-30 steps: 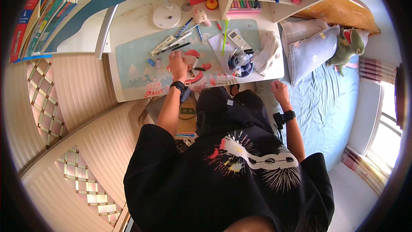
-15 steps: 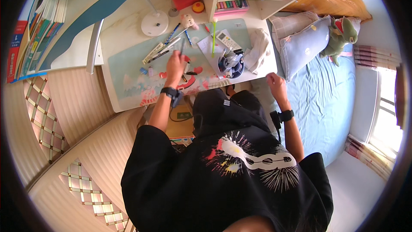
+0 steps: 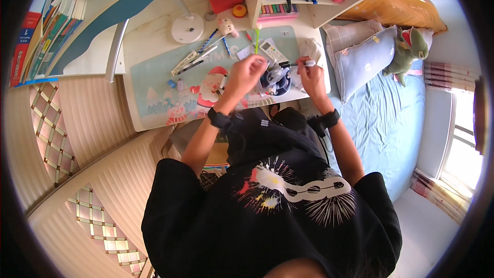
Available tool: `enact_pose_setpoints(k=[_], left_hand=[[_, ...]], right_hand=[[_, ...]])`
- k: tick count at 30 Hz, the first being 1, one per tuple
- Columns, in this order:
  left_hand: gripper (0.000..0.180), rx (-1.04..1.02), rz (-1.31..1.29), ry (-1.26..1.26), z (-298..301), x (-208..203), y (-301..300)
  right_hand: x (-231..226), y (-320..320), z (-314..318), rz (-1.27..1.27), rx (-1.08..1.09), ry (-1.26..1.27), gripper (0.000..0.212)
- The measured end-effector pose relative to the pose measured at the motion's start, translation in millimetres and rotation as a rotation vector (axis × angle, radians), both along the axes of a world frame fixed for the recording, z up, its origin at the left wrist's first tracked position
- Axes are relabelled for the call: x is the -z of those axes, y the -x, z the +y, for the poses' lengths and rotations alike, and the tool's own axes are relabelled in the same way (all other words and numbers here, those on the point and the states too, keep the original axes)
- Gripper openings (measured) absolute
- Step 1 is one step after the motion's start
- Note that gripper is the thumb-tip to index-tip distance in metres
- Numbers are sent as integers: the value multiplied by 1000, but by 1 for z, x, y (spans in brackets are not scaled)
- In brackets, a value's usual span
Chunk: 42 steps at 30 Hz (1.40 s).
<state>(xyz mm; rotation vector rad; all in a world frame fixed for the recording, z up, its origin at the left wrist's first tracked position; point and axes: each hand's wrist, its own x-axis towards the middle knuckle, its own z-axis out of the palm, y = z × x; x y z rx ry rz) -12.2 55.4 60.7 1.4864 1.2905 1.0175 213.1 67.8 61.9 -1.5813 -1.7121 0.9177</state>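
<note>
My right hand [image 3: 312,78] is closed on a pen [image 3: 309,63] with a pale end, held nearly level beside the right side of a dark round pen holder [image 3: 280,88]. The pen's dark part reaches toward the holder, which is filled with several items. On the holder's left, my left hand [image 3: 247,76] is raised over the desk mat with its fingers pinched together. Whatever may be between those fingertips is hidden. A green stick-like pen [image 3: 257,41] lies behind my left hand, and a white remote control [image 3: 272,50] lies behind the holder.
Several pens [image 3: 206,54] lie loose on the printed desk mat [image 3: 154,80]. At the back stand a white lamp base [image 3: 187,28], a small plush toy [image 3: 227,27] and a red pouch [image 3: 226,1]. A pale cloth [image 3: 310,49] lies at the right, beside the bed [image 3: 383,123].
My left hand has moved right from the loose pens to the pen holder. My right hand has risen from the desk's front edge to the holder and now grips a pen.
</note>
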Motion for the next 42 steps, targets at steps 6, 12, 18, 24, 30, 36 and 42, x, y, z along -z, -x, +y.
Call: enact_pose_setpoints(k=[6, 12, 18, 24, 30, 36, 42], left_hand=[[17, -177, 85, 203, 0, 78, 51], [18, -282, 88, 375, -16, 131, 106], [23, -465, 432, 389, -38, 188, 157], [22, -467, 401, 462, -41, 212, 157], [23, -443, 477, 428, -42, 214, 144], [21, -507, 372, 407, -50, 212, 151], [19, -618, 477, 357, -56, 205, 175]], right_hand=[[60, -8, 18, 268, 9, 257, 20], [66, -3, 21, 35, 31, 1, 14], [54, 4, 26, -56, -55, -50, 11], [50, 3, 27, -392, -239, -33, 15], [52, -1, 22, -556, -289, -155, 17], [29, -9, 14, -370, -75, -338, 17], [-6, -39, -16, -166, 52, -263, 13]])
